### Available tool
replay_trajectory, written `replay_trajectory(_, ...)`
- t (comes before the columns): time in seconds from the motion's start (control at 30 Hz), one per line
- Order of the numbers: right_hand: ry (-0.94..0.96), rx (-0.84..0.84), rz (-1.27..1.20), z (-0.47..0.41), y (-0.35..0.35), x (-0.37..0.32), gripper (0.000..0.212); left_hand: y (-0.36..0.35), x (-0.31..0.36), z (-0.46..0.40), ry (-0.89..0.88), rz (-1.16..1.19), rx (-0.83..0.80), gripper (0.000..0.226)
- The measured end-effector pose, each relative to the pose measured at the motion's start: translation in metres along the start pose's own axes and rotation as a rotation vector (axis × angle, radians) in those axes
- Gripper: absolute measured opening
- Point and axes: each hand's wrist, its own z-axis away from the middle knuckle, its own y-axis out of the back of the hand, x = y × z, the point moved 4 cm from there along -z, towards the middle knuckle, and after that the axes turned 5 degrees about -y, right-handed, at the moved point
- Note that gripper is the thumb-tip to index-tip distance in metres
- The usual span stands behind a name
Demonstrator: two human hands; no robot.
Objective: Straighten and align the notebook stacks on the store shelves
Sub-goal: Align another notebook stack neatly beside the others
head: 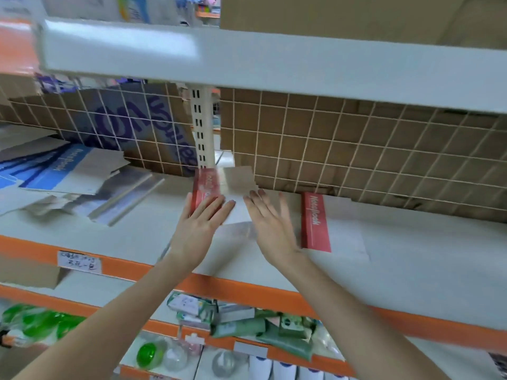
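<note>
A stack of white notebooks with a red spine strip [206, 185] lies at the middle of the shelf, pushed toward the back grid. My left hand [200, 226] lies flat with straight fingers on its near left corner. My right hand [270, 223] is flat with fingers spread, over the stack's near right side. A second red-and-white notebook stack [329, 226] lies just right of my right hand. At the far left a loose, skewed pile of blue and grey notebooks [63, 174] fans across the shelf.
The shelf board [411, 270] has an orange front lip with a handwritten price label [79, 261]. A wire grid backed by cardboard [356, 149] closes the rear. An upper shelf [247, 58] overhangs. Green packets [247, 322] and bottles sit on lower shelves.
</note>
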Motion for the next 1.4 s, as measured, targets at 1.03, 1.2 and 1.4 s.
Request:
replay_trajectory(1.03,-0.503,-0.443,-0.218,0.126,-0.026,0.201,0.062,-0.084,0.148,-0.029,0.06,0.32,-0.576,0.067)
replay_trajectory(1.2,-0.569,-0.352,-0.366,0.133,-0.026,0.21,0.067,-0.086,0.146,-0.029,0.09,0.334,-0.557,0.067)
replay_trajectory(1.4,-0.583,-0.318,-0.381,0.133,-0.021,0.216,0.061,-0.091,0.145,-0.032,0.084,0.345,-0.555,0.064)
